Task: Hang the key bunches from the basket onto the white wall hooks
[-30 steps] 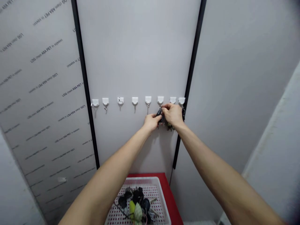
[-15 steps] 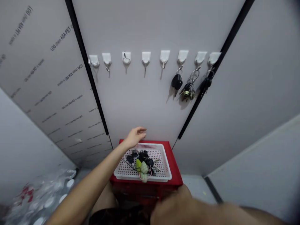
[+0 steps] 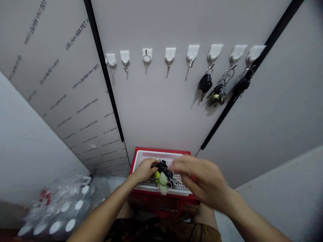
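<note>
A white perforated plastic basket holds a small pile of keys, many with black heads. A yellow-green piece and a pale green ridged charm lie among them. My left hand reaches over the basket's left side, its fingertips at the pile's left edge and thumb a little apart; whether they touch a key is unclear. Above the basket's right side hovers my right hand, somewhat blurred, fingers stretched and thumb apart, with nothing visible in it.
Several white hooks line the wall panel. Black keys, a brass-coloured bunch and another dark set hang on the right ones. Beneath the basket stands a red stand. Plastic-wrapped bottles are at lower left.
My left hand has come down from beside the wall to the keys in the basket. My right hand has risen from near my lap to over the basket's right side. The view has shifted.
</note>
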A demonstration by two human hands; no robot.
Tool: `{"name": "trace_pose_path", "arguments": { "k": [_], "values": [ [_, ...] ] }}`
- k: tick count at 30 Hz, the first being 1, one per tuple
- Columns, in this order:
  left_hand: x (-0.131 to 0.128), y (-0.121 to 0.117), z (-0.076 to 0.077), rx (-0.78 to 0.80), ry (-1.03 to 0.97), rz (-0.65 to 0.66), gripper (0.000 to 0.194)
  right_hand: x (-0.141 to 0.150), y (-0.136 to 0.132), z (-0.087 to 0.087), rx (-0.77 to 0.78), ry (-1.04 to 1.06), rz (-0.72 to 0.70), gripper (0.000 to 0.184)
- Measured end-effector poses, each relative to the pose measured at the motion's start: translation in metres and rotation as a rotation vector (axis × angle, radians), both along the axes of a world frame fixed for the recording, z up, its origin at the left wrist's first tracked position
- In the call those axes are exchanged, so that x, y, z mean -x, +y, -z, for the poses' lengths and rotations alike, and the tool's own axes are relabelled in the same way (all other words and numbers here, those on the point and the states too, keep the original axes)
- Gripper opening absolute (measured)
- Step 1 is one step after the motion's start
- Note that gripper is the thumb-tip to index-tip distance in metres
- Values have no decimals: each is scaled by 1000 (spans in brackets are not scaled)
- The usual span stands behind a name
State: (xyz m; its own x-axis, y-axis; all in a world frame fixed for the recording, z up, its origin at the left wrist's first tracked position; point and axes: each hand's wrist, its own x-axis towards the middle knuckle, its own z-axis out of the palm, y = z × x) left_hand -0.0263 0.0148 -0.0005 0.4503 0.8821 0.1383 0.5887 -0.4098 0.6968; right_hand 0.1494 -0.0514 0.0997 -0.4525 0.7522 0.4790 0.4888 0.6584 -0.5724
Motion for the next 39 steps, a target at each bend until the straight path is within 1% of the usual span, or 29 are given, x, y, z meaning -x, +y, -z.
{"name": "trace_pose_path", "arguments": {
  "k": [1, 2, 5, 7, 8, 10, 13, 14, 16, 18, 20, 22, 25, 27, 29, 32, 35, 39],
  "values": [
    [0, -1, 3, 9, -23, -2, 24, 0, 12, 6, 22, -66, 16, 27],
    [0, -1, 7, 28, -48, -7, 24, 1, 23, 15, 52, -153, 35, 27],
    [1, 0, 16, 102, -104, -11, 26, 0, 48, 55, 159, -389, 103, 26],
    [1, 1, 19, 124, -118, -5, 26, 1, 54, 77, 192, -470, 109, 26],
    [1, 1, 20, 133, -121, -6, 26, 2, 55, 84, 195, -498, 109, 26],
    [1, 2, 19, 148, -125, -11, 26, 7, 55, 91, 196, -556, 133, 26],
    [0, 2, 17, 164, -127, -25, 25, 12, 54, 93, 213, -641, 194, 24],
    [0, 1, 16, 166, -127, -30, 24, 12, 54, 92, 217, -646, 203, 23],
    [-1, 1, 16, 165, -130, -38, 23, 11, 56, 92, 220, -588, 194, 19],
    [-1, 0, 14, 160, -141, -42, 23, 8, 57, 91, 222, -458, 170, 15],
    [-2, -1, 10, 156, -170, -37, 23, 4, 59, 88, 261, -294, 168, 10],
    [-5, -2, 4, 143, -206, -30, 26, 3, 61, 83, 379, -105, 180, 9],
    [-10, -4, -8, 99, -260, -11, 30, 4, 62, 74, 639, 212, 151, 8],
    [-14, -5, -15, 67, -292, 8, 31, 5, 61, 68, 734, 365, 131, 8],
    [-17, -6, -20, 39, -314, 9, 31, 7, 59, 63, 756, 444, 142, 10],
    [-24, -9, -23, -1, -328, -92, 29, 10, 56, 57, 774, 529, 185, 14],
    [-30, -12, -26, -5, -355, -179, 27, 14, 54, 53, 781, 604, 215, 17],
    [-33, -12, -32, 28, -421, -188, 20, 18, 53, 52, 789, 652, 218, 20]
  ]
}}
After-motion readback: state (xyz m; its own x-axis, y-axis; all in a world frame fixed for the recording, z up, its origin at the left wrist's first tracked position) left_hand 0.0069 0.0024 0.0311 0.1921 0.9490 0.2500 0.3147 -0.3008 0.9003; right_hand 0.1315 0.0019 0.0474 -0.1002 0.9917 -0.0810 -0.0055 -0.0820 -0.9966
